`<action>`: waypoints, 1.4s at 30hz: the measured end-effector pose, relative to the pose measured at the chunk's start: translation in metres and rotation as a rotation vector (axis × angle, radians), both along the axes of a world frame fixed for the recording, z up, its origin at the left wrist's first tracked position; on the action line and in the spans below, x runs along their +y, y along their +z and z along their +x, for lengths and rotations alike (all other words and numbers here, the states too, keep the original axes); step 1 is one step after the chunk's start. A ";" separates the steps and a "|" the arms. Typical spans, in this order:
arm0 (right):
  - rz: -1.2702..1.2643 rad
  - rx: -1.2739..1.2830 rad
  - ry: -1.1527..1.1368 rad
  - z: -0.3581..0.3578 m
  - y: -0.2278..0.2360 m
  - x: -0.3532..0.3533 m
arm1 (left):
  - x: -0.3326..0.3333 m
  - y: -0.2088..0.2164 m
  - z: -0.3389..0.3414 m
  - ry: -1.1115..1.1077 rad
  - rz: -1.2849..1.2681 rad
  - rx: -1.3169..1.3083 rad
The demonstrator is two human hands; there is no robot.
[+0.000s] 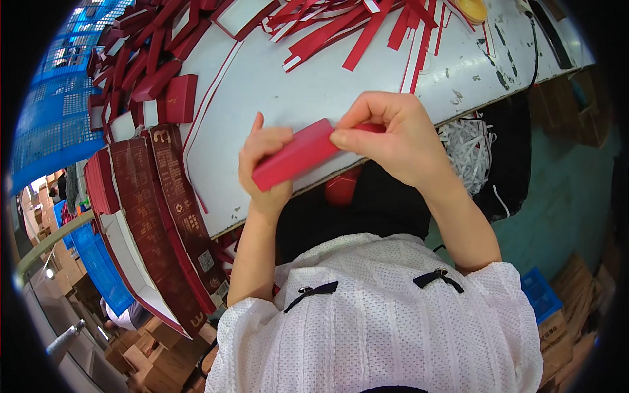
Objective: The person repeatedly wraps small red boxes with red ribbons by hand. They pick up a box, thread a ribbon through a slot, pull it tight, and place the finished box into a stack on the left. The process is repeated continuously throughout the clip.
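A long, narrow red box (295,156) is held slanted over the table's near edge. My left hand (265,157) wraps around its lower left end, with the thumb or a finger pointing up. At the other end, my right hand (403,141) pinches thumb against forefinger at the box's corner. A bit of red strip (375,128) shows between those fingers; whether it joins the box cannot be made out. Loose red and white paper strips (347,29) lie on the white table (262,92) beyond both hands.
Many small dark red boxes (180,98) are heaped at the far left beside a blue plastic basket (59,98). Large printed maroon cartons (141,229) stand left of the table. White paper shreds (466,154) fill a black bag (514,157) at right. A yellow roll (473,9) sits at the back.
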State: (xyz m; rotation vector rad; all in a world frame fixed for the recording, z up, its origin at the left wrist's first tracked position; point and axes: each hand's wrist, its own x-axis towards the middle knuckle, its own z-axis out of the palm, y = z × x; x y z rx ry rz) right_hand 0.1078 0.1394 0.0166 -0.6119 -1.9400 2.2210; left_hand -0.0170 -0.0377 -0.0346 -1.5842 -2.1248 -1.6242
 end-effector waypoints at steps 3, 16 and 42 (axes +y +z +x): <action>0.023 0.054 -0.062 -0.007 0.003 -0.008 | 0.002 0.004 0.005 0.286 -0.047 0.036; -0.049 0.155 -0.136 0.024 0.013 -0.024 | 0.019 0.035 0.019 0.250 -0.133 0.561; 0.085 0.161 -0.213 0.017 0.007 -0.037 | 0.019 0.004 0.050 0.206 0.034 0.271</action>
